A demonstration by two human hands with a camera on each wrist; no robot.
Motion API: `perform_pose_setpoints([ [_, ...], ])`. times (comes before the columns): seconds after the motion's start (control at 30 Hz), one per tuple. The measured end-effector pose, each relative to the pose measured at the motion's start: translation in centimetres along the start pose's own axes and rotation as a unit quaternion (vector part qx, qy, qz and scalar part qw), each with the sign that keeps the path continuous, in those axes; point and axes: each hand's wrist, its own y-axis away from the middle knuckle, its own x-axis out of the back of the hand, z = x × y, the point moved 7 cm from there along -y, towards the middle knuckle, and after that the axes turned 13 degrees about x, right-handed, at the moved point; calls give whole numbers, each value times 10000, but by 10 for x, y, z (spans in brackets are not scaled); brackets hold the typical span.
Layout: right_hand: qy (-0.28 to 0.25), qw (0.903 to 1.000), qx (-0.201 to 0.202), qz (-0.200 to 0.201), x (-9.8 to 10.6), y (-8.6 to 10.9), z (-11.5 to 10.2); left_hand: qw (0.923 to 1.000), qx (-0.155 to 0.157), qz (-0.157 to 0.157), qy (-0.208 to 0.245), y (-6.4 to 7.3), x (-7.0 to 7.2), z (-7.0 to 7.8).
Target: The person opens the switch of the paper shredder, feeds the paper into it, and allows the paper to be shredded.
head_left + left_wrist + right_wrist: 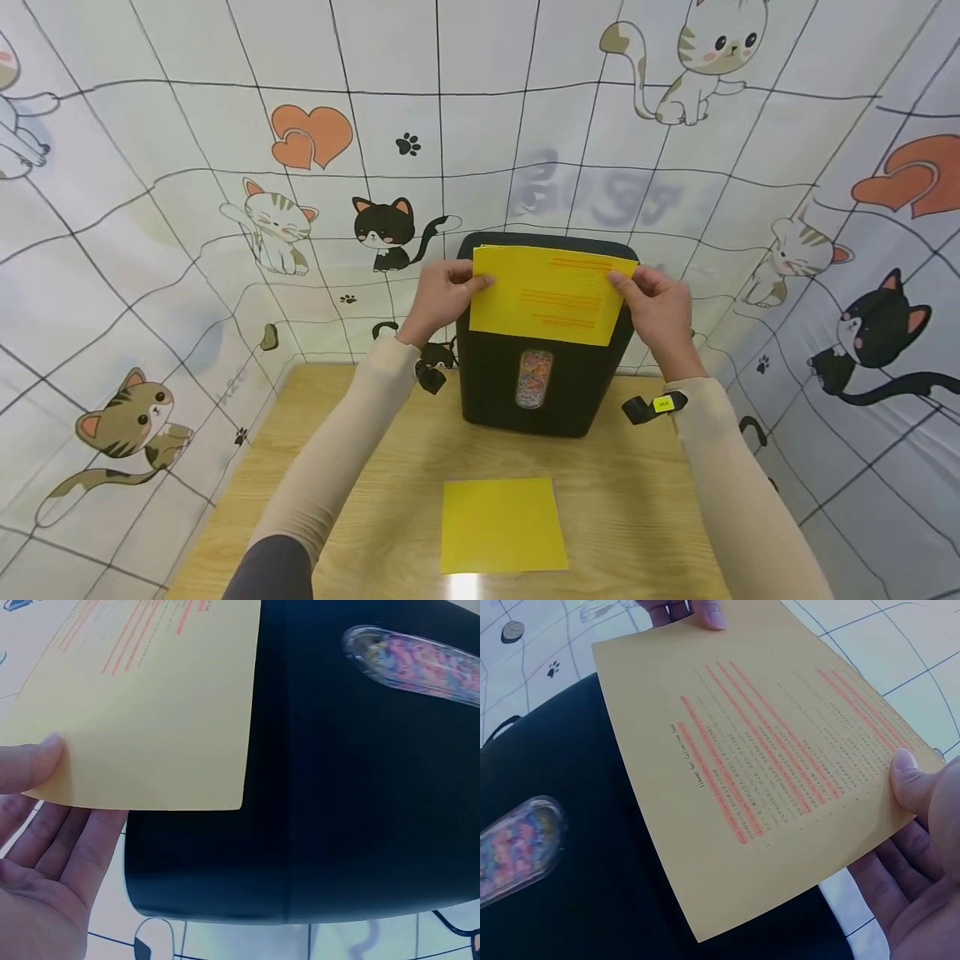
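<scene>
Room between bin point(495, 379) and lower sheet point(503, 527)

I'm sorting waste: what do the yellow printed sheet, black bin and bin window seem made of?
Printed sheet: apparently matte paper, thin and bending. Black bin: probably matte plastic, smooth, rounded corners. Window: likely clear, glossy plastic, see-through with highlights; possibly glass.
</scene>
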Motion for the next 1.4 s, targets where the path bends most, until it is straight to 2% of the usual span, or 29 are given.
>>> perform_pose_setpoints([
  [0.17, -47, 9998, 158, 114, 8, -10, -10, 9995, -309, -35, -78, -11, 4, 17],
  [0.33, -180, 9993, 299, 114, 10, -20, -19, 9997, -224, -22, -92, -20, 10, 26],
  [0.5, -187, 9992, 328, 150, 14, -32, -26, 9994, -322, -61, -78, -29, 13, 39],
  [0.6, -206, 9991, 335, 160, 17, -39, -30, 9996, -276, -38, -102, -35, 15, 45],
  [0.77, -300, 9990, 305, 151, 20, -48, -35, 9999, -85, -56, -39, -45, 18, 49],
  [1.13, -523, 9977, 316, 281, 26, -70, -42, 9999, 28, -106, 125, -57, 15, 58],
  [1.4, -661, 9970, 260, 304, 19, -82, -32, 9997, 250, -45, 30, -71, 14, 55],
])
